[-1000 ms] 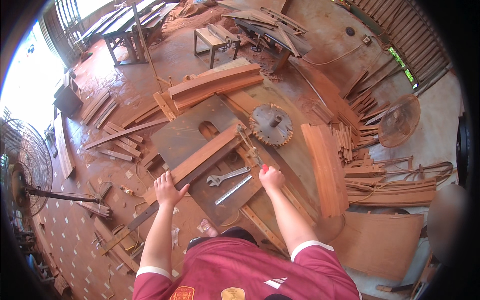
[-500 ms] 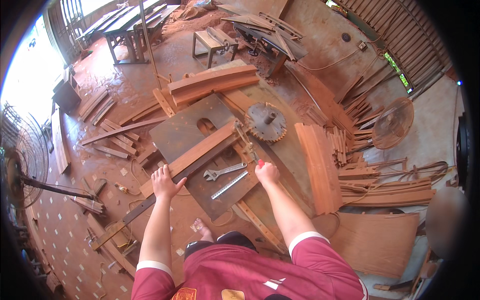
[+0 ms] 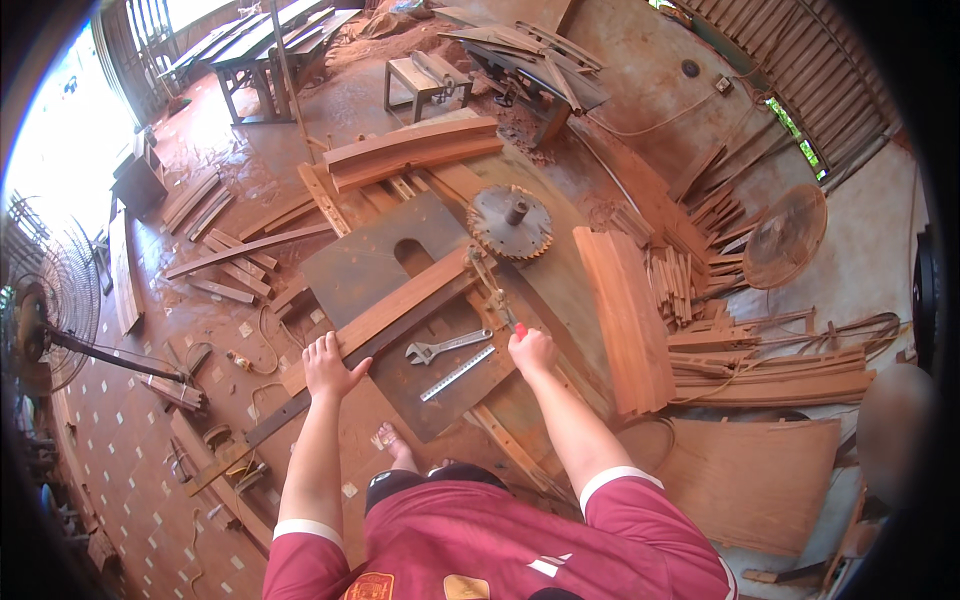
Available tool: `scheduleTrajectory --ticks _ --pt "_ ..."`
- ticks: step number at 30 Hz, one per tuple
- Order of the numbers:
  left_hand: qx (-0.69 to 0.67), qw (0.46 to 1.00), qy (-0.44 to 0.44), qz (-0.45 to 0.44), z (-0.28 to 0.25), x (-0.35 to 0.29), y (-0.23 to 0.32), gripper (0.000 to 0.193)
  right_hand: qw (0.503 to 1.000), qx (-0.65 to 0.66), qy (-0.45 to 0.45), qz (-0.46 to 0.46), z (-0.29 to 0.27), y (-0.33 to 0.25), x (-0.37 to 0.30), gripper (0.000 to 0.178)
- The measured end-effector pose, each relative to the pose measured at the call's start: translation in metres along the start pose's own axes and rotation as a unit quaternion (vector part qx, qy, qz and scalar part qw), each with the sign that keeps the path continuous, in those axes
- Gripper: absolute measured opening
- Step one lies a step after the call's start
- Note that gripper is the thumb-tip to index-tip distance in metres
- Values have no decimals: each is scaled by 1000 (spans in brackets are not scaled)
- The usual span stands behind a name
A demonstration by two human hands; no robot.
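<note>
My left hand [image 3: 332, 372] lies across a long wooden strip [image 3: 405, 300], its fingers stretched out and thumb spread to the near side. Along the strip runs a dark bar [image 3: 372, 348], both crossing a metal machine table [image 3: 350, 258]. My right hand [image 3: 533, 352] is wrapped round the red handle of what looks like a clamp [image 3: 492, 290] at the strip's far end; its jaws are hard to make out. Between my hands, an adjustable wrench [image 3: 448, 346] and a short white ruler [image 3: 457, 373] lie on the table. A circular saw blade [image 3: 512, 222] rests flat beyond the clamp.
Curved wooden pieces stand at the far edge [image 3: 415, 153] and right side [image 3: 625, 320] of the work surface. Stacked boards [image 3: 770, 375] and a curved sheet [image 3: 750, 480] lie to the right. A fan [image 3: 50, 310] stands left; loose timber [image 3: 240, 258] covers the floor.
The view has shifted slightly, so the saw blade and curved pieces sit a little further left and higher or lower in it. Both hands keep their places on the strip and the clamp.
</note>
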State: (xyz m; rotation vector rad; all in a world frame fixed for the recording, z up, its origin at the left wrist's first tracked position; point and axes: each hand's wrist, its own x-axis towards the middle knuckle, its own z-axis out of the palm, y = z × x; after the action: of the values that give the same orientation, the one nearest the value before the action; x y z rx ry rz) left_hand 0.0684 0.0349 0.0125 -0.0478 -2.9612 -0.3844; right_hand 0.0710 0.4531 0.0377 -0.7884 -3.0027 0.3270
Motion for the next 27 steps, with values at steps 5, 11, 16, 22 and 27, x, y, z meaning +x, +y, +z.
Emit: scheduleTrajectory --ticks 5,11,16,22,27 --pt "-1 1000 -1 1 2 -36 28 97 999 45 24 -6 5 46 -19 36" --pt "10 1000 12 10 7 -85 55 96 999 44 4 11 2 91 -47 35" --pt "19 1000 9 13 11 -119 75 97 997 64 28 9 -9 122 -72 35" --pt "34 999 0 17 11 -152 96 97 996 77 34 10 -21 157 -96 34" --pt "22 999 -27 4 9 -170 114 97 994 101 24 29 -29 174 -109 33"
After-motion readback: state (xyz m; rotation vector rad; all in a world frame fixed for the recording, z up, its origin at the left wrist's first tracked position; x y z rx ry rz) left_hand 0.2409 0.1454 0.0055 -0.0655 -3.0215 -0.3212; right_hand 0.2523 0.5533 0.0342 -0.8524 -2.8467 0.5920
